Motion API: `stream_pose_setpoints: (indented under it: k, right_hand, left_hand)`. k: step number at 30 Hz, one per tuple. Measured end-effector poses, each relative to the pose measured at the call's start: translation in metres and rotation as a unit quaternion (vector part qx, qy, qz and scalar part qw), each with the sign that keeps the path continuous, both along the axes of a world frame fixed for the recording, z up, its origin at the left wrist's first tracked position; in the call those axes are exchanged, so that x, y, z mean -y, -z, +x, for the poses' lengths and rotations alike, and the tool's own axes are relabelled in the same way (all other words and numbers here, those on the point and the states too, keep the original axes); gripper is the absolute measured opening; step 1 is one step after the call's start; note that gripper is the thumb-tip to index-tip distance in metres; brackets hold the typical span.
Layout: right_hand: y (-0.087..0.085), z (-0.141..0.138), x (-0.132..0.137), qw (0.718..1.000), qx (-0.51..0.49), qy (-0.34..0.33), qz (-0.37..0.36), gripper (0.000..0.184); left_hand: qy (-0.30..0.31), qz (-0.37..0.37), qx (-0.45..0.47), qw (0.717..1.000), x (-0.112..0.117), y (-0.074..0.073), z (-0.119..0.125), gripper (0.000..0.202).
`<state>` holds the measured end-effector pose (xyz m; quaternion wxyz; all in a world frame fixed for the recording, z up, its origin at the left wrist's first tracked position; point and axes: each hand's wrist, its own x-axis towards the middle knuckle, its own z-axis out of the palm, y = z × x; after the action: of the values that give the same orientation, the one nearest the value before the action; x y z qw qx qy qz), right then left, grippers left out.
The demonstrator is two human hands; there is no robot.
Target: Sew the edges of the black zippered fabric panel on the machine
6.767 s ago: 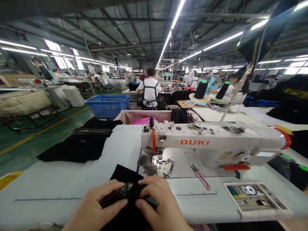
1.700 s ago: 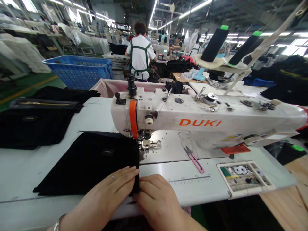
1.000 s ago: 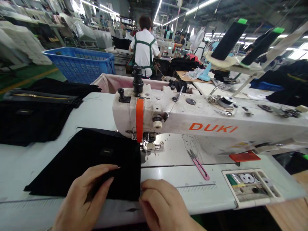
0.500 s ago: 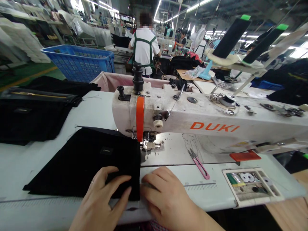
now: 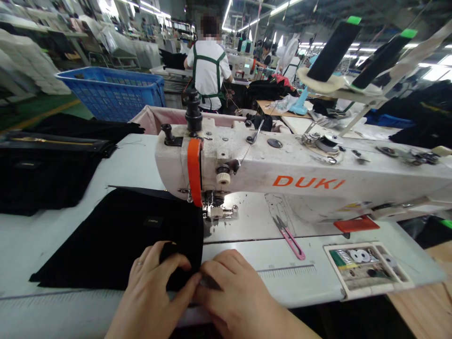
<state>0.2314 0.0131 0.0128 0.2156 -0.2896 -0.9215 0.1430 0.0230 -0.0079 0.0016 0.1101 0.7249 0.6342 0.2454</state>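
A black fabric piece (image 5: 116, 235) with a small label lies flat on the white table, its right edge running under the presser foot (image 5: 216, 211) of a white DUKI sewing machine (image 5: 300, 179). My left hand (image 5: 153, 292) rests on the fabric's near right corner, fingers curled and pinching the cloth. My right hand (image 5: 236, 296) touches the same corner from the right, fingers bent, thumb meeting the left hand at the fabric edge.
Pink-handled snips (image 5: 287, 235) lie right of the needle. A small parts tray (image 5: 367, 268) sits at the table's right front. A stack of black pieces (image 5: 45, 169) lies at left, a blue basket (image 5: 113, 92) behind. A person in a white shirt (image 5: 208, 70) works ahead.
My hands went from pressing flat on the fabric's near corner to pinching its edge together. The fabric itself has hardly moved under the foot.
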Motion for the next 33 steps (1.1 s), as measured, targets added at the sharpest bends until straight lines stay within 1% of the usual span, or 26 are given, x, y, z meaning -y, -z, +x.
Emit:
stream_pose_setpoints:
  k: [2, 4, 5, 7, 9, 11, 12, 14, 16, 17, 18, 19, 22, 25, 28, 30, 33]
  right_hand:
    - [0.001, -0.002, 0.001, 1.0, -0.008, 0.015, 0.006, 0.024]
    - [0.004, -0.003, 0.001, 0.999, -0.034, 0.025, 0.004, 0.029]
    - [0.006, -0.004, 0.001, 0.998, -0.052, 0.022, 0.0, 0.029]
    - [0.011, -0.005, 0.001, 0.996, -0.088, -0.006, -0.005, 0.023]
    - [0.017, -0.007, 0.002, 0.993, -0.11, -0.038, 0.001, 0.015]
    - [0.019, -0.01, 0.004, 0.993, -0.114, -0.044, 0.008, 0.011]
    - [0.019, -0.011, 0.005, 0.993, -0.116, -0.027, 0.005, 0.01]
    - [0.016, -0.013, 0.008, 0.992, -0.118, 0.037, -0.022, 0.007]
    - [0.012, -0.015, 0.009, 0.988, -0.109, 0.095, -0.051, 0.02]
    - [0.011, -0.016, 0.009, 0.988, -0.1, 0.104, -0.054, 0.029]
    - [0.01, -0.016, 0.009, 0.99, -0.089, 0.099, -0.049, 0.035]
    - [0.011, -0.016, 0.008, 0.992, -0.082, 0.088, -0.037, 0.034]
    - [0.017, -0.016, 0.005, 0.995, -0.078, 0.055, 0.001, 0.017]
    - [0.024, -0.015, 0.002, 0.996, -0.08, 0.029, 0.018, 0.011]
    - [0.028, -0.013, 0.001, 0.997, -0.077, 0.012, 0.024, 0.01]
    - [0.028, -0.013, 0.0, 0.997, -0.077, 0.012, 0.022, 0.009]
    - [0.028, -0.013, 0.001, 0.997, -0.081, 0.015, 0.009, 0.006]
  left_hand:
    - [-0.008, 0.0, 0.002, 1.0, -0.003, -0.002, 0.0, 0.014]
    - [-0.017, -0.001, 0.022, 1.0, -0.006, -0.006, -0.001, 0.017]
    - [-0.021, -0.004, 0.036, 0.999, -0.006, -0.008, -0.002, 0.02]
    - [-0.029, -0.01, 0.058, 0.998, -0.006, -0.011, -0.004, 0.024]
    - [-0.021, -0.02, 0.059, 0.998, -0.005, -0.012, -0.005, 0.023]
    - [-0.008, -0.031, 0.052, 0.998, -0.004, -0.01, -0.005, 0.021]
    - [-0.004, -0.035, 0.052, 0.998, -0.004, -0.009, -0.006, 0.02]
    - [-0.003, -0.041, 0.056, 0.998, -0.003, -0.006, -0.007, 0.021]
    - [-0.003, -0.045, 0.066, 0.997, -0.001, -0.003, -0.008, 0.023]
    - [-0.003, -0.043, 0.07, 0.997, 0.0, -0.001, -0.009, 0.025]
    - [-0.004, -0.039, 0.073, 0.997, 0.001, 0.0, -0.01, 0.026]
    - [-0.006, -0.033, 0.074, 0.997, 0.001, 0.001, -0.01, 0.026]
    - [-0.003, -0.018, 0.079, 0.997, 0.003, 0.002, -0.012, 0.026]
    - [0.01, -0.012, 0.08, 0.997, 0.001, 0.002, -0.013, 0.026]
    - [0.019, 0.007, 0.034, 0.999, -0.001, 0.003, -0.014, 0.03]
    - [0.027, 0.014, 0.0, 1.0, -0.003, 0.004, -0.014, 0.032]
    - [0.043, 0.022, -0.023, 0.999, -0.003, 0.005, -0.015, 0.034]
